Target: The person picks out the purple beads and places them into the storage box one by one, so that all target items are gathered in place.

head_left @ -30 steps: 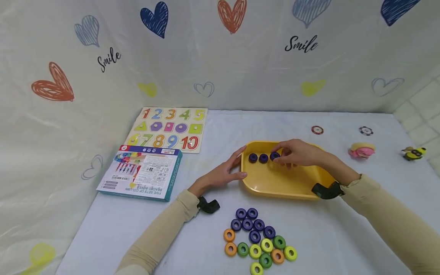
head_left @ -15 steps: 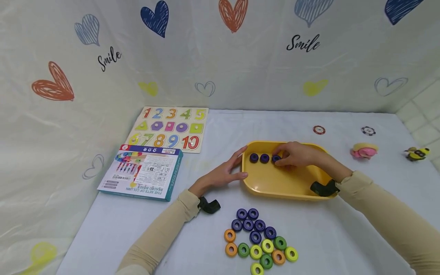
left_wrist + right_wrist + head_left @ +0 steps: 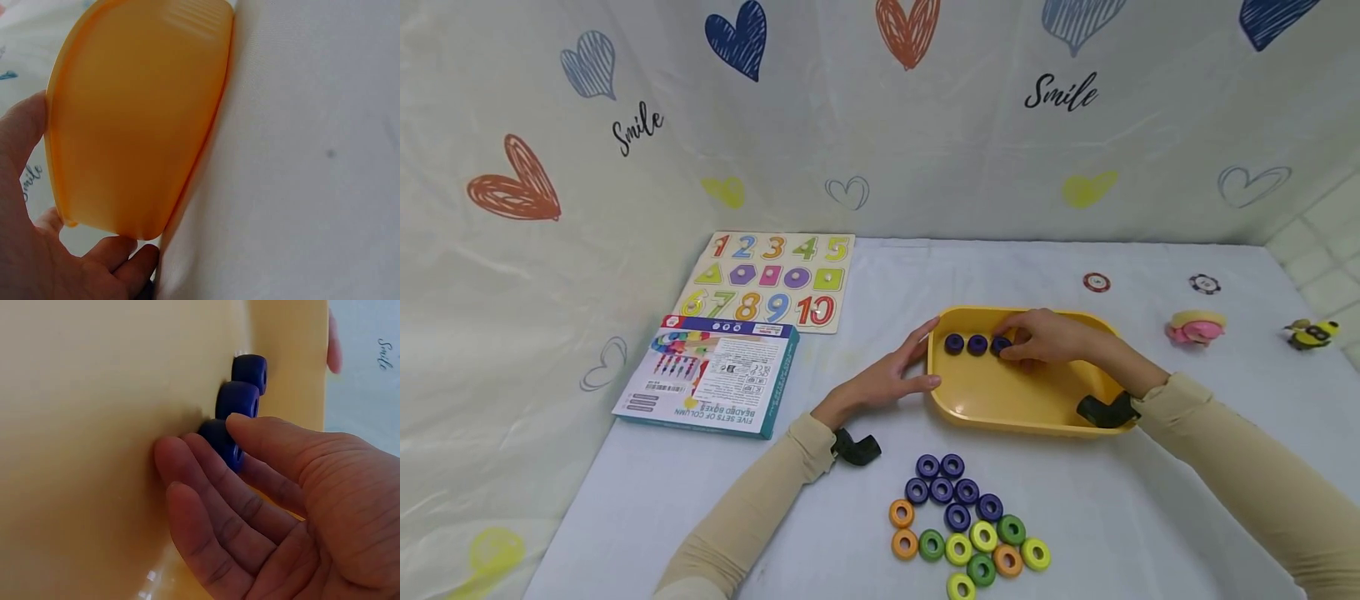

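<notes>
A yellow tray (image 3: pixel 992 408) stands on the white table, with three dark blue ring beads in a row near its far left side. My left hand (image 3: pixel 891 375) holds the tray's left end, thumb and fingers spread along the rim; the left wrist view shows the tray's outer wall (image 3: pixel 137 125) between them. Inside the tray, my right hand (image 3: pixel 1048 337) pinches the rightmost blue bead (image 3: pixel 219 442) between thumb and fingers. That bead sits right beside the middle bead (image 3: pixel 237 399), and the leftmost bead (image 3: pixel 250 372) lies beyond it.
Several loose blue, orange, green and yellow ring beads (image 3: pixel 941 490) lie in front of the tray. To the left are a boxed set (image 3: pixel 707 375) and a number puzzle board (image 3: pixel 765 283). At the right are two chips (image 3: pixel 1096 282), a pink toy (image 3: pixel 1197 327) and a bee toy (image 3: pixel 1311 334).
My right hand has shifted slightly, its fingers drawing in around the third bead in the row. The left hand keeps its hold on the tray. The camera view moved a little.
</notes>
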`<state>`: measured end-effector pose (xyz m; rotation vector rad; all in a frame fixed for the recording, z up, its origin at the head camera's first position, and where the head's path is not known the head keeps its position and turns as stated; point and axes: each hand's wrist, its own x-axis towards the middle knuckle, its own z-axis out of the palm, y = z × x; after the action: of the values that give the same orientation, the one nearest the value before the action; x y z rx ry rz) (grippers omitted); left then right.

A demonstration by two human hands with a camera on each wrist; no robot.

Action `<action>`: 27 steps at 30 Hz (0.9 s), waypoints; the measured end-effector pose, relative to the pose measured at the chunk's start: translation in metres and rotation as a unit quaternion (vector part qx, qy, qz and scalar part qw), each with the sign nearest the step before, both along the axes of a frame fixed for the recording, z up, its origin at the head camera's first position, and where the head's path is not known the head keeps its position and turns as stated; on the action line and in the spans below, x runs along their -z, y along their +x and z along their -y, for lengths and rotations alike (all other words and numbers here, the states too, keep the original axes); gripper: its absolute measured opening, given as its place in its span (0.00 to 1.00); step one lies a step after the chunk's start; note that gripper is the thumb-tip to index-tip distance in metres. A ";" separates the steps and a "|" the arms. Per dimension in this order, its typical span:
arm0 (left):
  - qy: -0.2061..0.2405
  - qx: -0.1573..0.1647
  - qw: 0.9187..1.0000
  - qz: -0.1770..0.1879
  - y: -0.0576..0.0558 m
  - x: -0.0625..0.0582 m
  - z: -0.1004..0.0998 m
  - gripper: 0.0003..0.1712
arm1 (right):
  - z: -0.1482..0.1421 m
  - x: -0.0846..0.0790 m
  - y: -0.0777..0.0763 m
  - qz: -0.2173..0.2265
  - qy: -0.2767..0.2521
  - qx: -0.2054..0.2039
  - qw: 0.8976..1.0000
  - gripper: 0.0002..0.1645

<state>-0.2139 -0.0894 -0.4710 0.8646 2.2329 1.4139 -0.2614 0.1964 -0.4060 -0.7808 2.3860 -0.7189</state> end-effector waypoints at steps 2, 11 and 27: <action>0.001 0.002 1.000 -0.002 0.000 0.001 0.000 0.48 | -0.001 -0.003 0.002 -0.002 0.006 -0.002 1.000 0.23; 0.000 0.004 1.000 -0.002 0.000 -0.001 0.000 0.48 | -0.002 -0.030 0.017 0.000 0.024 0.009 1.000 0.24; 0.003 0.005 1.000 -0.004 0.000 -0.002 -0.001 0.48 | 0.025 -0.051 0.119 -0.139 -0.007 -0.049 0.989 0.11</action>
<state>-0.2141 -0.0889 -0.4693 0.8835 2.2291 1.4165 -0.1420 0.1710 -0.3547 -1.0562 2.5677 -0.6220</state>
